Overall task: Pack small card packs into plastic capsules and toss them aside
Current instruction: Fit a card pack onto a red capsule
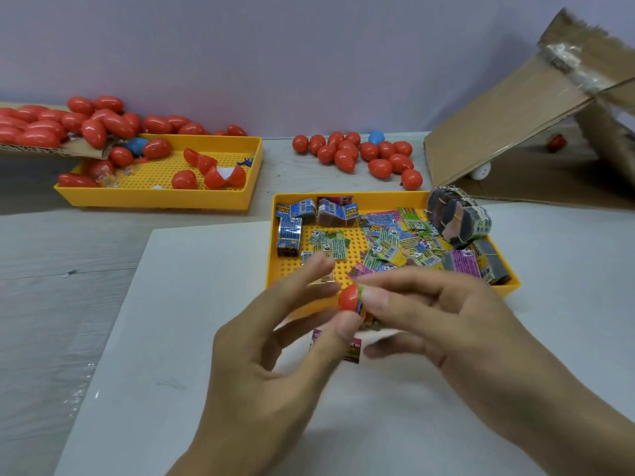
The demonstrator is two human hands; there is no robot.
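At the frame's centre I pinch a red capsule half (348, 297) in my left hand (275, 365), mouth toward my right hand (446, 324), which pushes a card pack (359, 305) in. The yellow tray of packs (295, 273) sits just behind for quick reach.

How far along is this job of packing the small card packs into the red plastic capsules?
Partly done. A cluster of closed red plastic capsules lies on the table behind the trays, apparently finished ones. In hand: the left hand and right hand pinch a red capsule half with a green-edged card pack at its rim. Left: many loose card packs in the near yellow perforated tray, and more capsules in the far yellow tray.
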